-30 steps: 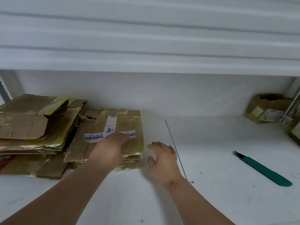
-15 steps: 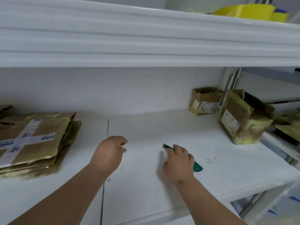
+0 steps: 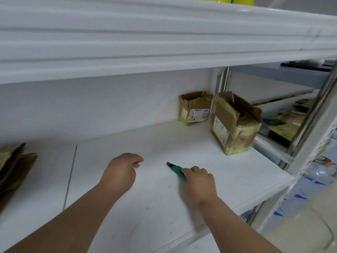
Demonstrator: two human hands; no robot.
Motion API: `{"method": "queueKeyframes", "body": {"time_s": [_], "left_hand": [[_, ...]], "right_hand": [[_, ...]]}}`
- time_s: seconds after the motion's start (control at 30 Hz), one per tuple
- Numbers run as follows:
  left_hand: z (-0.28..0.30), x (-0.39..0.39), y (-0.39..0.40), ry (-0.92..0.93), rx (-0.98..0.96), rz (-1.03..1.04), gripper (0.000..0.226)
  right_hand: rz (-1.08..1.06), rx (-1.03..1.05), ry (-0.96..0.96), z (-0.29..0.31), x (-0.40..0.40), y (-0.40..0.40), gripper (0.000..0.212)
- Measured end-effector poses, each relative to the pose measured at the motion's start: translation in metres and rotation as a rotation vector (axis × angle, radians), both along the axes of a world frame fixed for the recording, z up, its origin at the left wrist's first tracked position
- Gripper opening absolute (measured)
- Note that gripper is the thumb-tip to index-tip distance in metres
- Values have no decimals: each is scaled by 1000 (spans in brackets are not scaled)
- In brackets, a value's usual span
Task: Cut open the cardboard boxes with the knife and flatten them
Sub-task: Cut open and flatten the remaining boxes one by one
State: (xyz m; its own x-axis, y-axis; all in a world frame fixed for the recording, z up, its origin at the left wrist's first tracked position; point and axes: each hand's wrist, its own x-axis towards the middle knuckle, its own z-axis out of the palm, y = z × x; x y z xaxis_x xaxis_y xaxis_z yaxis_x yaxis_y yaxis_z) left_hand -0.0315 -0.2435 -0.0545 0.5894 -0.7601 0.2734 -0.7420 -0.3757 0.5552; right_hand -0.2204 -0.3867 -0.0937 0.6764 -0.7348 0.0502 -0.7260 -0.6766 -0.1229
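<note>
My right hand (image 3: 197, 183) grips the green-handled knife (image 3: 175, 169) on the white shelf (image 3: 182, 143); the dark blade tip points up and left, and the handle's rear is hidden under my fingers. My left hand (image 3: 121, 172) hovers over the shelf to the knife's left, fingers loosely curled, holding nothing. Two cardboard boxes stand at the back right: a small open one (image 3: 194, 108) against the wall and a larger one (image 3: 235, 123) wrapped in yellowish tape, tilted, its top flaps torn open. Flattened cardboard (image 3: 14, 167) lies at the far left edge.
An upper shelf board (image 3: 164, 42) overhangs close above. A metal upright (image 3: 313, 114) and the shelf's right end bound the space. More taped cardboard (image 3: 286, 123) sits beyond on a neighbouring rack. The shelf's front edge runs diagonally at lower right.
The view has swung right, away from the flattened stack. My right hand moved from beside the stack to the knife and closed on its handle. My left hand left the cardboard.
</note>
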Motion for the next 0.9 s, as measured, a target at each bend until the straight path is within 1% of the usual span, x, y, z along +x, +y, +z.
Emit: {"method": "queueKeyframes", "body": {"time_s": [0.1,0.2,0.27,0.37,0.4,0.47,0.53,0.57,0.63,0.7,0.77,0.83,0.9], "left_hand": [[1,0,-23,5,4,-18,48],[0,-7,-42,12,13,-47,49],[1,-11,-54,23,30,-56,47],[9,-18,-75,19,52,-26,40],[12,-20,-82,19,49,-6,38],[16,-27,-96,38,32,34,32],[19,-39,-109,55,20,66,23],[19,-45,-115,71,15,78,20],[20,-58,-124,115,-2,98,15],[19,-70,-129,153,-22,123,15],[17,-80,-129,190,-38,148,17],[15,-86,-126,212,-46,181,20],[16,-91,-124,227,-52,219,23]], "right_hand": [[-14,5,-22,-1,-5,-19,60],[6,19,-129,-6,-8,-34,52],[4,2,-273,-6,-10,-43,50],[-41,-163,-599,2,-15,-65,49],[-89,-222,-700,8,-17,-74,52],[-194,-250,-852,23,-25,-93,65],[-259,-242,-931,36,-35,-112,75],[-277,-228,-920,41,-39,-123,80],[-292,-173,-823,45,-46,-143,86],[-286,-113,-704,44,-50,-158,83],[-262,-92,-638,42,-52,-165,69],[-247,-97,-632,43,-53,-167,50],[-257,-77,-651,45,-53,-171,35]]}}
